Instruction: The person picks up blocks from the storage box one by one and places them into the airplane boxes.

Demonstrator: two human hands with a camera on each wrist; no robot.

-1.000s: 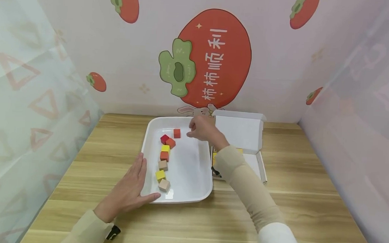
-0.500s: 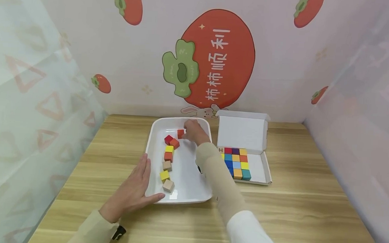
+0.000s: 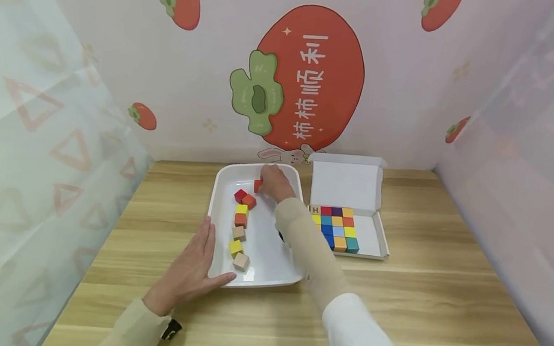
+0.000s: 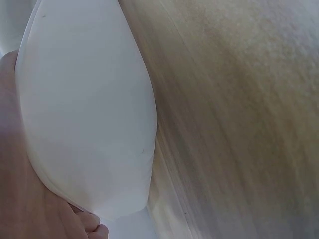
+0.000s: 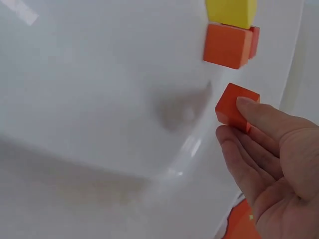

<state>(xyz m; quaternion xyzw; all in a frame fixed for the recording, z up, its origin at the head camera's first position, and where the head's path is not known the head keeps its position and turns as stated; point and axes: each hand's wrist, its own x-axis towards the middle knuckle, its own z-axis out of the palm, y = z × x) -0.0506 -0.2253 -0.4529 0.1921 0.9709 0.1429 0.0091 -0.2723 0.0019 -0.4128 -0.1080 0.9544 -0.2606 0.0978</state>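
Observation:
My right hand [image 3: 275, 183] is at the far end of a white tray [image 3: 269, 264], pinching an orange-red cube [image 5: 230, 105] between thumb and fingertips, as the right wrist view shows. My left hand [image 3: 188, 267] rests on the tray's near left corner, fingers straight along the left side and thumb on the front rim. A loose line of cubes runs down the left half of the tray: a red cube [image 3: 240, 195], orange cubes [image 3: 240, 220], yellow cubes [image 3: 235, 248] and plain wood cubes [image 3: 241, 261]. The tray's outer wall [image 4: 89, 109] fills much of the left wrist view.
Right of the tray stands a white cardboard box [image 3: 372, 235] with its lid [image 3: 346, 186] raised. Rows of coloured cubes [image 3: 338, 231] sit inside it, partly hidden by my right forearm. Everything is on a wooden table [image 3: 430, 296] before a printed backdrop.
My right hand has moved left from over the tray's far right side to the orange-red cube and now pinches it. The cubes in the box came into view. My left hand stayed on the tray.

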